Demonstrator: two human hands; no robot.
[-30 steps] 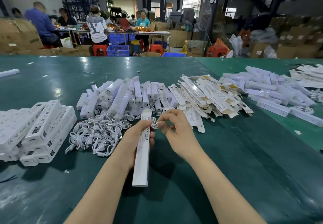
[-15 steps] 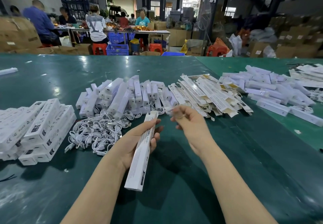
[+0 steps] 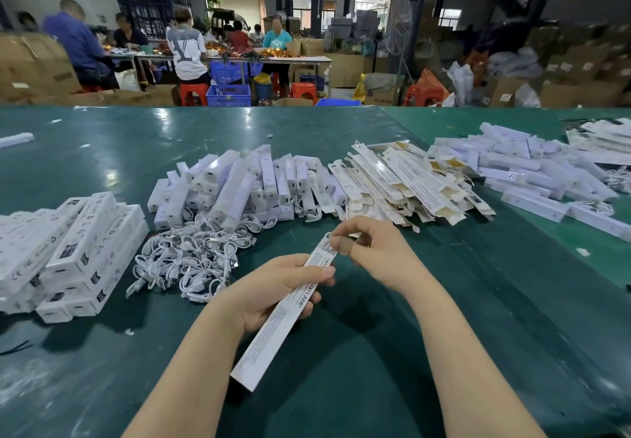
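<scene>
View: one wide-angle camera, worn on the person's head.
Position: above the near edge of the green table (image 3: 102, 150).
Direction: forward and down, across the table to its far edge and the workshop hall beyond.
Nearness: close. Both forearms enter from below, and the left hand (image 3: 273, 287) and right hand (image 3: 379, 249) meet mid-frame on a long white box (image 3: 273, 328).

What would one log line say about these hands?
left hand grips long white box | right hand pinches its top end | cable pile lies left of hands
</scene>
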